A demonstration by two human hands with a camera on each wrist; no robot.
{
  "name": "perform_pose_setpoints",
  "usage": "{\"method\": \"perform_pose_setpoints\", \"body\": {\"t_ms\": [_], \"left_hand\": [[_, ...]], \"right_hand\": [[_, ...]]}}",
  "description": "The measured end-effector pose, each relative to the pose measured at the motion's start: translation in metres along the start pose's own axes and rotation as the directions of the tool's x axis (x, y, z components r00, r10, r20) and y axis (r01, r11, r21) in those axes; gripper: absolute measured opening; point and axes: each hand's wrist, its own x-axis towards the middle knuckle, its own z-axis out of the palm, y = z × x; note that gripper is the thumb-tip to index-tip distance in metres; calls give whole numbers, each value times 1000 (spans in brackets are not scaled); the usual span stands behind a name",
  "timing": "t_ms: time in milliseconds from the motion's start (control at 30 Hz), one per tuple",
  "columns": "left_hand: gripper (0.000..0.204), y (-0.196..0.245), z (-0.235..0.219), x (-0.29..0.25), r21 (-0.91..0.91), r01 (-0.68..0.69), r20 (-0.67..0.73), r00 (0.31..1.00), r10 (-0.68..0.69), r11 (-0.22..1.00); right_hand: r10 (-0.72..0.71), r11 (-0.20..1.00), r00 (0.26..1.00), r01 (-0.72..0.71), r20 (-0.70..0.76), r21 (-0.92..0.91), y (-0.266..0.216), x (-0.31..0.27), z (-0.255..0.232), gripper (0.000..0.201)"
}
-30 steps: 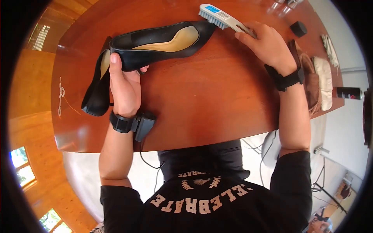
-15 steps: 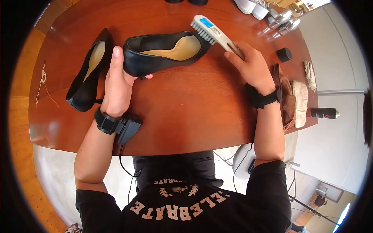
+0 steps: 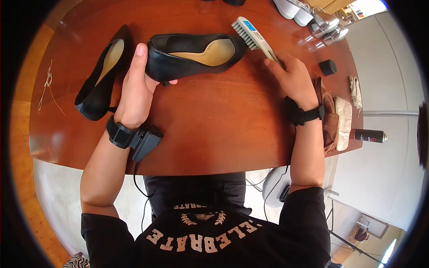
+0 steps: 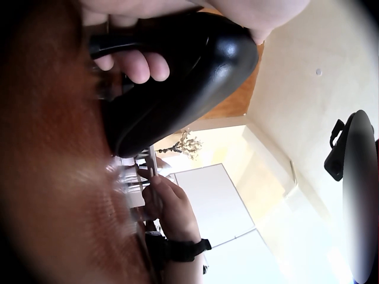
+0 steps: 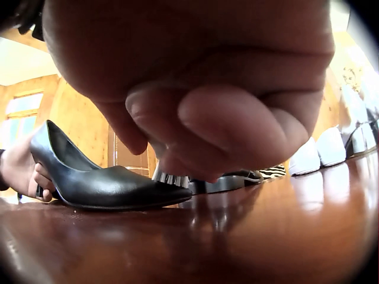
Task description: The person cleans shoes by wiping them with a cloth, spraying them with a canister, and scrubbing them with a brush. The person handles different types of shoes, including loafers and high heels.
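A black pump (image 3: pixel 174 65) with a tan insole lies nearly level on the table, toe to the right. My left hand (image 3: pixel 135 91) holds it at the back, thumb up against the heel counter. In the left wrist view its fingers (image 4: pixel 139 65) curl by the slim heel. My right hand (image 3: pixel 296 82) grips the handle of a pale grey shoe brush (image 3: pixel 261 43) with a blue label. In the right wrist view the bristles (image 5: pixel 172 179) are right at the pump's toe. The matching pump (image 3: pixel 94 91) lies just left of my left hand.
White sneakers (image 3: pixel 292 10) and shiny silver shoes (image 3: pixel 328 27) stand at the far right. Down the right side are a black cylinder (image 3: pixel 328 67), a brown cloth item (image 3: pixel 330 127), a cream pad (image 3: pixel 343 123) and a spray can (image 3: pixel 370 136). Thin string (image 3: pixel 47 85) lies at far left.
The head view has shifted, so the table's contents appear moved. The brush stays near the pump's toe, shifting slightly toward its tip over the last half second. Both hands keep their holds.
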Motion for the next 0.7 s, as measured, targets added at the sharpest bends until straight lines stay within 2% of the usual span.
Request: {"method": "perform_pose_setpoints", "body": {"t_ms": [167,267,467,567,700], "left_hand": [[61,1,1,0,-17,5,-20,1000,-6,1000],[61,-1,1,0,1,0,-9,1000,0,1000],[61,0,0,-1,-17,17,-17,1000,-17,1000],[62,0,1,-1,7,2,-13,1000,-2,1000],[62,1,2,0,-1,11,-52,999,-11,1000]], "right_hand": [[-104,993,994,106,-31,56,3,-2,7,37],[-99,992,995,98,10,78,-2,-3,4,38],[-136,985,990,138,-21,107,1,-2,9,39],[-46,998,996,42,82,57,-7,-1,1,40],[-111,989,994,111,-14,94,7,1,8,40]]}}
